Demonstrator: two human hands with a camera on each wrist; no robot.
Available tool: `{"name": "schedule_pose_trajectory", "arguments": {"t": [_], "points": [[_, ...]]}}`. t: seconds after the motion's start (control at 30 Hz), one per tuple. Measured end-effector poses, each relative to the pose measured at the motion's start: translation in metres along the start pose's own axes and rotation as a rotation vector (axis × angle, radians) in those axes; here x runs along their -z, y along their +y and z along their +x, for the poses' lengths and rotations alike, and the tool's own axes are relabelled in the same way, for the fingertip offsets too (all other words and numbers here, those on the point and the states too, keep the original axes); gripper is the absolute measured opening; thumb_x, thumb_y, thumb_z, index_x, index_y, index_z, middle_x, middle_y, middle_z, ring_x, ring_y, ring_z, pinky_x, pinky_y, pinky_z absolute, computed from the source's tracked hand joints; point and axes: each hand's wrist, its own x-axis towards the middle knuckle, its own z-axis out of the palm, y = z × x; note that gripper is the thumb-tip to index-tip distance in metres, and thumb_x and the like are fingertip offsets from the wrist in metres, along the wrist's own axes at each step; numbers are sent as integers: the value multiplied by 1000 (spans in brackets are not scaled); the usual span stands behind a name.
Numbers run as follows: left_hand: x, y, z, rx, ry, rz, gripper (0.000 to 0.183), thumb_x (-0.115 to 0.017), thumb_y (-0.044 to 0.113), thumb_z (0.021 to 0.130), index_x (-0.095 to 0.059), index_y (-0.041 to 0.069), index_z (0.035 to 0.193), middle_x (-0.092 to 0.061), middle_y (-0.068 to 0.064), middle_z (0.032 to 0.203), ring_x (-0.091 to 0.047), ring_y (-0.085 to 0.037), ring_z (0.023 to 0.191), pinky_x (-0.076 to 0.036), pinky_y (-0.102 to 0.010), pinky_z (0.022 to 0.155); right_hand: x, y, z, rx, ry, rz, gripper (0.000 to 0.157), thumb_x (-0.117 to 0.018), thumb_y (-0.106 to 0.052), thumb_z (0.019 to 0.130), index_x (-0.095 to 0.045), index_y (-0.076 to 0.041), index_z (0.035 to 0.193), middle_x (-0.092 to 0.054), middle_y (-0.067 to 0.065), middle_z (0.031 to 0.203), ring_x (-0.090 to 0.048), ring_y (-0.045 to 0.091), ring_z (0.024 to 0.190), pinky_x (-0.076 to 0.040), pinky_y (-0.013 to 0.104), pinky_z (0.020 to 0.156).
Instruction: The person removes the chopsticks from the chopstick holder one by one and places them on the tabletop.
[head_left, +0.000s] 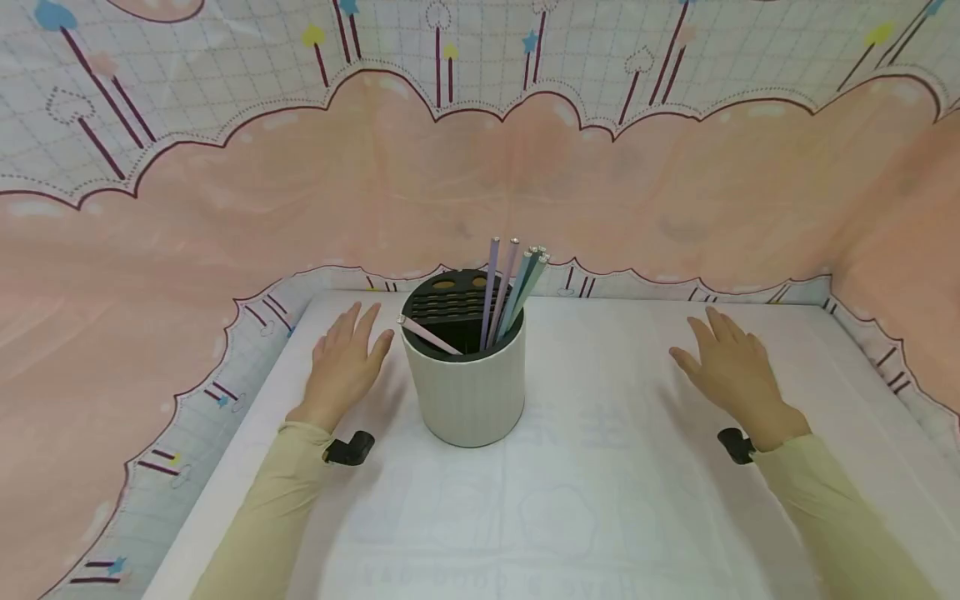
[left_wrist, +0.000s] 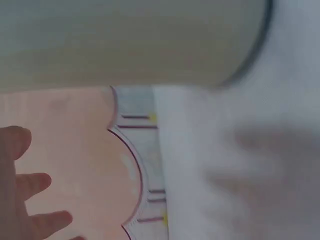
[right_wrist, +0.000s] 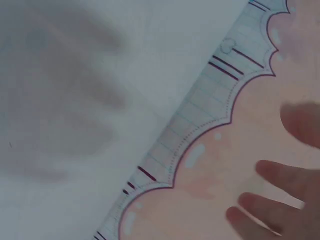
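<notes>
A round off-white pen holder with a black slotted insert stands upright toward the back of the white table. Several slim pastel pens or pencils lean in its right side, and one pale pink stick tilts over the left rim; their exact kind is unclear. My left hand hovers just left of the holder, fingers spread, holding nothing. In the left wrist view the holder's wall looms close beside the fingers. My right hand hangs well to the right, fingers extended, nothing in it.
The white tabletop carries faint printing. Behind it and along its sides hangs pink and white patterned cloth with scalloped edges. A small black wrist camera sits on the left wrist, another black one on the right.
</notes>
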Motion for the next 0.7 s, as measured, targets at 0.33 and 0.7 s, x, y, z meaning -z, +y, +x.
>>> {"name": "schedule_pose_trajectory", "arguments": {"t": [0.33, 0.7], "points": [[18, 51, -6, -110, 203, -733, 41, -37, 36, 95, -41, 15, 130, -43, 1, 132, -43, -21, 117, -38, -46, 91, -27, -36, 8, 13, 325, 302, 27, -47, -20, 92, -57, -3, 111, -55, 16, 114, -47, 35, 107, -36, 51, 86], [4, 75, -11, -47, 129, -992, 45, -45, 35, 92, -35, 27, 136, -31, 6, 140, -25, -17, 128, -20, -49, 102, -35, -127, 11, 202, 487, 505, 36, -53, -19, 90, -50, -9, 124, -55, 6, 114, -52, 21, 103, -43, 40, 83]]}}
